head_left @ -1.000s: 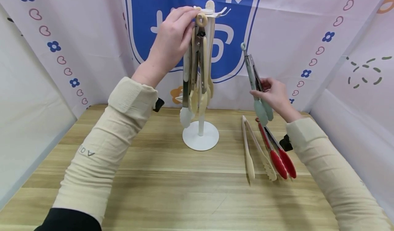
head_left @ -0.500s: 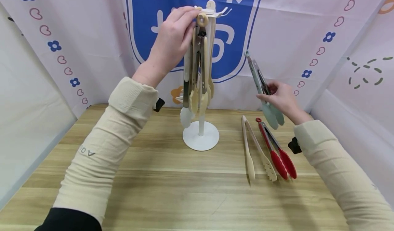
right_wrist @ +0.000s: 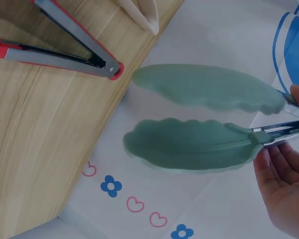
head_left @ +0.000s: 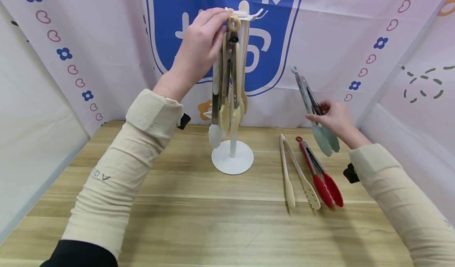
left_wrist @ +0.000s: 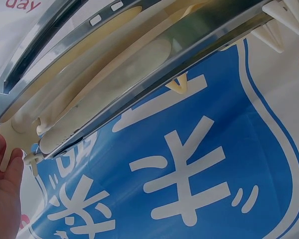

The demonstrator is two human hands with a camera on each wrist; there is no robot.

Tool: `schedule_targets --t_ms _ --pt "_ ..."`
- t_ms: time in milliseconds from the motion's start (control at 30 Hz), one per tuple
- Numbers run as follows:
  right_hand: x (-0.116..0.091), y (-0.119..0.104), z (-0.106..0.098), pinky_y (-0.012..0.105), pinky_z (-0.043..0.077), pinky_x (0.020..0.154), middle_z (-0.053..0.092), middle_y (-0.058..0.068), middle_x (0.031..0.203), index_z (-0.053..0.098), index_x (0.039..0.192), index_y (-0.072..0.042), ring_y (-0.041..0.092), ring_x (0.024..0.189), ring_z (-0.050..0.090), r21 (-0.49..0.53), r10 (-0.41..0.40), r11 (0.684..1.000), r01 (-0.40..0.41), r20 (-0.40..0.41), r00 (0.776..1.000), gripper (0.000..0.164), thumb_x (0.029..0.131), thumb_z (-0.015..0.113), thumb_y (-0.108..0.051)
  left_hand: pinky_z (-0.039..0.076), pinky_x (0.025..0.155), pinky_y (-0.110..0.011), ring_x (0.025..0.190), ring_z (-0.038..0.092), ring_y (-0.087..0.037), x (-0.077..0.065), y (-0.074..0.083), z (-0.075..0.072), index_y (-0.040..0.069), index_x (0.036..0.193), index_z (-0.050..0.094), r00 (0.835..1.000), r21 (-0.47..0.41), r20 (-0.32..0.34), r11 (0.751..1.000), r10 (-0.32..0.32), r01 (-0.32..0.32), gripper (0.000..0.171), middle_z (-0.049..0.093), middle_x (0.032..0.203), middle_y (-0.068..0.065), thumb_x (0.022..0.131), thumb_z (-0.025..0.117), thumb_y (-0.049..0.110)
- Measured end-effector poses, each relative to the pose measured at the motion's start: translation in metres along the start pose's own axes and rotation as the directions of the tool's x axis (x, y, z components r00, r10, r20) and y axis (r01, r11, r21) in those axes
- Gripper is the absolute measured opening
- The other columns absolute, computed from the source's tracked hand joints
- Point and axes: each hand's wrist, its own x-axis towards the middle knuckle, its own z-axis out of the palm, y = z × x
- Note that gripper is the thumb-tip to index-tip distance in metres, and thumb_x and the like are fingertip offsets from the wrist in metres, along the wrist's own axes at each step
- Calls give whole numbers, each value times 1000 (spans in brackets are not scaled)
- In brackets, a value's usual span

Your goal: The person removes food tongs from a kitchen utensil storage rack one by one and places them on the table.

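My right hand [head_left: 335,117] grips a pair of pale green tongs [head_left: 313,109] by the metal arms, thumb on one side and fingers on the other. Their two scalloped heads [right_wrist: 189,147] stand apart in the right wrist view, pointing toward the table edge. At the top of a white utensil stand [head_left: 232,158], my left hand [head_left: 202,34] holds the hook ring, its fingertips partly hidden behind a beige loop. Several tongs hang there, among them cream-tipped tongs [head_left: 235,119] and white-tipped tongs [head_left: 215,136]. Their steel arms [left_wrist: 124,99] slant across the left wrist view.
On the wooden table [head_left: 199,219], beige tongs [head_left: 288,180] lie spread to the right of the stand. Red tongs [head_left: 323,184] lie beside them, below my right hand. A printed cloth [head_left: 320,30] hangs behind the table. Bare hooks [head_left: 261,14] stick out on the stand's right.
My right hand has carried the pale green tongs right and downward, away from the stand and over the table's back right. My left hand has stayed at the stand's top.
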Motion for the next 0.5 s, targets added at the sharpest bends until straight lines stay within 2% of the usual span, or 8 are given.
schedule_targets --t_ms 167,367,500 --pt "-3 5 -3 28 43 59 59 24 94 56 103 7 30 79 54 -12 13 1000 -13 9 1000 50 80 68 -36 21 105 -16 122 41 -16 1 0 -1 0 127 50 1000 -7 -1 1000 0 0 34 50 129 -10 98 38 14" --pt "-8 12 -7 32 46 60 59 25 95 56 103 7 29 79 54 -33 33 999 -32 25 999 50 81 67 -36 12 108 -17 123 41 -16 0 0 -1 0 127 50 1000 4 5 1000 -3 3 34 49 130 -10 98 38 15" --pt "-10 19 -8 36 49 61 60 26 94 56 103 9 30 78 55 -45 35 998 -34 42 998 51 81 66 -37 12 108 -18 123 41 -16 0 0 0 1 127 50 1000 7 7 1000 -6 6 35 49 130 -9 98 37 15"
